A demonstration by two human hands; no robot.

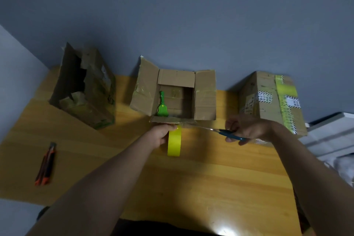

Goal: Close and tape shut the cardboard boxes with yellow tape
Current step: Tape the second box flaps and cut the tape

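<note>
Standing at the middle of the tabletop (201, 178) against the grey wall (172, 15), the open box (173, 95) has its side flaps spread and its rear flap upright. A green guitar-shaped toy (162, 105) leans inside, at the left of the box's interior. Just in front of the open box, the left hand (161, 134) has its fingers wrapped around the yellow tape roll (174, 142), which stands on edge, its upper part close to the box's front flap. To the right of the open box's front flap, the right hand (244, 129) has its fingers curled through the blue handles of the scissors (225, 132), whose blades point left toward that flap. Right of the open box stands a closed box (272, 101) bearing yellow tape strips and printed labels. Left of the open box stands a torn box (85, 88) with green print. A utility knife (46, 165) with orange and black grip lies well to the front left of the open box.
</note>
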